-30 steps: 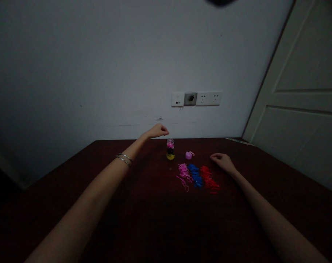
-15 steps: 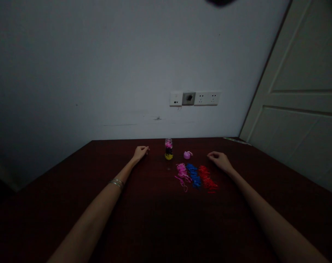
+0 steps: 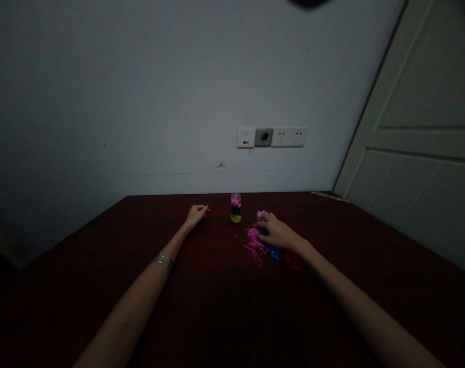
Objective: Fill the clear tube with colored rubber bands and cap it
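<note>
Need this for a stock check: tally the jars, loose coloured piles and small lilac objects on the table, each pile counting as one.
Jar: 1
Piles: 3 (pink pile, blue pile, red pile)
Lilac object: 1
Total: 5
The right hand partly hides the blue pile and lilac object.

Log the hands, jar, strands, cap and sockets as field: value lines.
Left hand: loosely curled on the table, left of the jar
Right hand: over the blue strands; grip unclear
Jar: upright; yellow, dark, pink contents, bottom to top
Pink strands: left of blue
Red strands: right of blue, partly hidden
Cap: pink, partly behind right hand
Sockets: on the wall
</note>
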Motion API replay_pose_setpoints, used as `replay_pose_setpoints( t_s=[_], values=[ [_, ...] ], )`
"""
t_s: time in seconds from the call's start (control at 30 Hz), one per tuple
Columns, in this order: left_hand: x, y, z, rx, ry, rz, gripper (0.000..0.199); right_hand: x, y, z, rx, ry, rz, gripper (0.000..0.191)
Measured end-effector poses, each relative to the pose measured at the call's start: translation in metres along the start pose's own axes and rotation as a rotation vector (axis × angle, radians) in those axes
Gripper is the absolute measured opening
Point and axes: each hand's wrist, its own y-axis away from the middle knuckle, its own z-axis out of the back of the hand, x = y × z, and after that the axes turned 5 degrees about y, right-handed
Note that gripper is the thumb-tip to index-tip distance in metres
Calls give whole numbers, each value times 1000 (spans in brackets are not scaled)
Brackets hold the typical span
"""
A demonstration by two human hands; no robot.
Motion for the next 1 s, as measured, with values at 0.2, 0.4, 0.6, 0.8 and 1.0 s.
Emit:
replay_pose_setpoints(
  t_s=[0.2, 0.4, 0.6, 0.8, 1.0],
  values=[
    [3, 0, 0, -17, 47, -28, 41, 5, -1, -9, 37, 22, 35, 33],
    [1, 2, 0, -27, 102, -38, 41, 13, -2, -4, 40, 35, 37, 26],
    [5, 2, -1, -24, 126, -54, 41, 16, -2, -2, 42, 42, 48, 20],
    [6, 1, -1, -27, 115, -42, 39, 14, -1, -1, -13, -79, 18, 22],
    [5, 3, 0, -26, 105, -53, 39, 11, -5, 2, -112, -322, -27, 19]
  ],
)
